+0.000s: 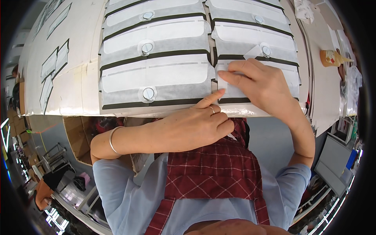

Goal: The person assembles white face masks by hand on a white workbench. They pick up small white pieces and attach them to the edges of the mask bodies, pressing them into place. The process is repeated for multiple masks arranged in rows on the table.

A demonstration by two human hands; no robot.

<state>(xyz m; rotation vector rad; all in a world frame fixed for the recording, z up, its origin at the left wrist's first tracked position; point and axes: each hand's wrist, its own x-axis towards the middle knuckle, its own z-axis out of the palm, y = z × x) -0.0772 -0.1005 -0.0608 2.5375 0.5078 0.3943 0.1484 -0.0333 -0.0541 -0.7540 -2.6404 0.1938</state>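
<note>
Rows of flat white-and-grey panels with black edges lie on the table; the front-left panel (156, 80) bears a round metal disc (148, 94) on a round white patch. My right hand (272, 84) is over the front-right panel (288, 74), thumb and forefinger pinched on a narrow white strip (222, 81) at its left edge. My left hand (196, 127) reaches across the table's front edge. Its forefinger touches the strip's lower end while the other fingers curl in. A small white scrap (232, 136) shows below them; whether they hold it is unclear.
A yellowish squeeze bottle (331, 58) lies at the right among cardboard sheets (327, 94). Crumpled white material (304, 11) sits at the far right. Black-outlined shapes (55, 60) mark the board at left. Below the table edge stands an open cardboard box (76, 137).
</note>
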